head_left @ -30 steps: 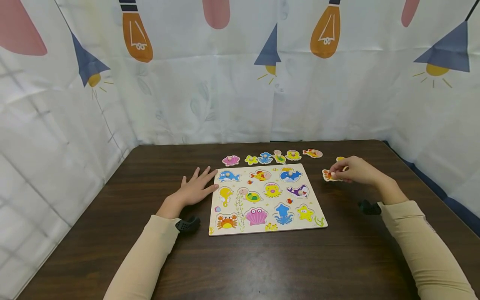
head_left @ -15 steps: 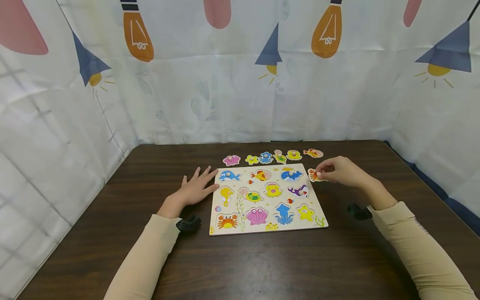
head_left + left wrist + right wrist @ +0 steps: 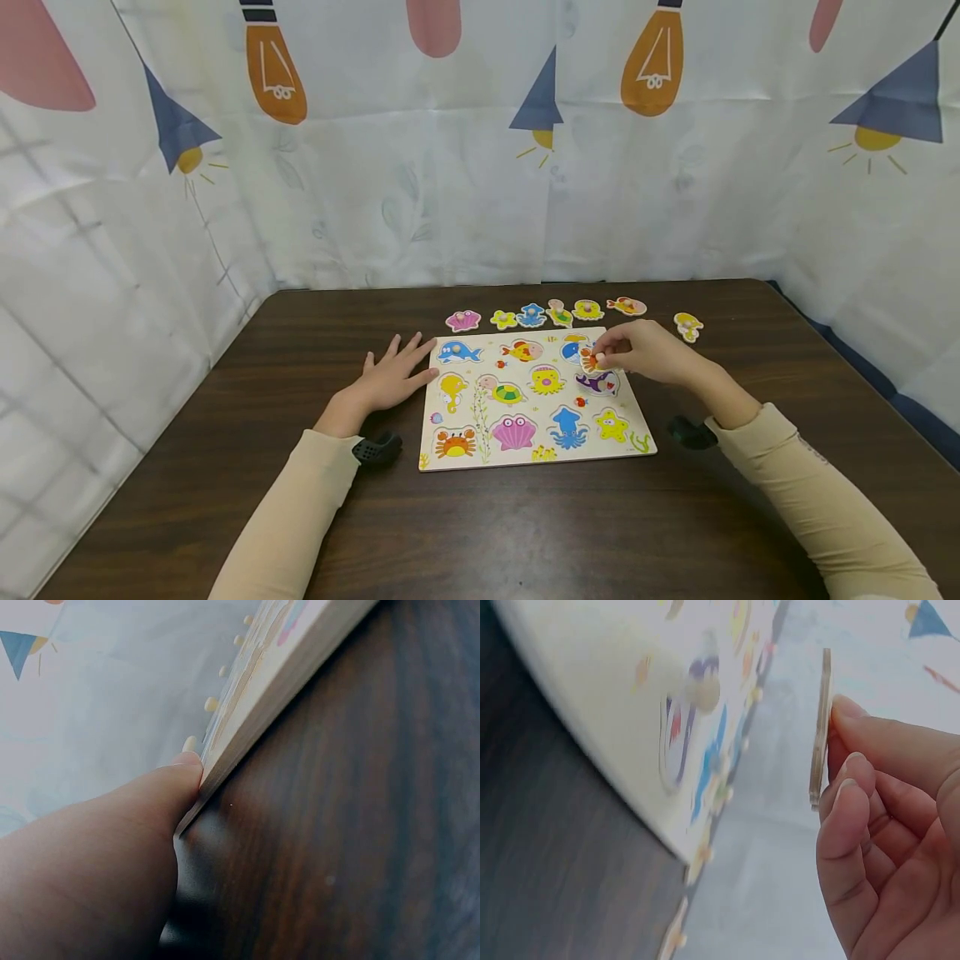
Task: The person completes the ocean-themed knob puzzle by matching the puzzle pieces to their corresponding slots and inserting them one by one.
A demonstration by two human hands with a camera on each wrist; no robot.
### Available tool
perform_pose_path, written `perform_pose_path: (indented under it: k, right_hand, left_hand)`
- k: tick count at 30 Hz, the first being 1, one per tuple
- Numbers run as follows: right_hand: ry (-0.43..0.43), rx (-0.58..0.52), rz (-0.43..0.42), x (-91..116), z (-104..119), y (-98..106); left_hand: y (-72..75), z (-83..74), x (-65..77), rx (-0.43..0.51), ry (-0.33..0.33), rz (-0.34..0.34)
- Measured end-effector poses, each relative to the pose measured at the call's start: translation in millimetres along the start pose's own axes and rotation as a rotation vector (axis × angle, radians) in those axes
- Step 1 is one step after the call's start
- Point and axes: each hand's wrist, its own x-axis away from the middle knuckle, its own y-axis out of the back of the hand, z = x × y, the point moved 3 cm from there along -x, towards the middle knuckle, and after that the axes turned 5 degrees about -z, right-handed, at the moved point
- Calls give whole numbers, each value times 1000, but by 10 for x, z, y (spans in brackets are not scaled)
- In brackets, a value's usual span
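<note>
Currently, left hand (image 3: 382, 382) is spread flat on table (image 3: 540, 525), nothing gripped, set against left edge of puzzle board (image 3: 487, 367). Crab piece (image 3: 587, 360) is pinched by right hand (image 3: 651, 354), held over board's far right part. Seahorse piece (image 3: 687, 326) is seen on table, farther right.

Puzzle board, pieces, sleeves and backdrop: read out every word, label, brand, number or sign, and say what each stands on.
No text can be read in any view.
Puzzle board: sea-animal pictures; any tiny print is too small to read.
Crab piece in the right hand: no readable lettering.
Backdrop: drawn lamps and bulbs, no words.
Right sleeve: a faint mark, too small to tell whether it is lettering.
</note>
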Motion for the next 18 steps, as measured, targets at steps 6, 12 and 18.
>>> perform_pose_path:
  k: [6, 12, 18]
  right_hand:
    - [43, -21, 53, -80, 151, -152]
    - [83, -74, 98, -150, 315, -335]
    - [122, -110, 147, -183, 543, -508]
  left_hand:
    - [4, -4, 8, 7, -5, 1]
    - [0, -3, 3, 1, -8, 1]
    - [8, -5, 4, 4, -8, -1]
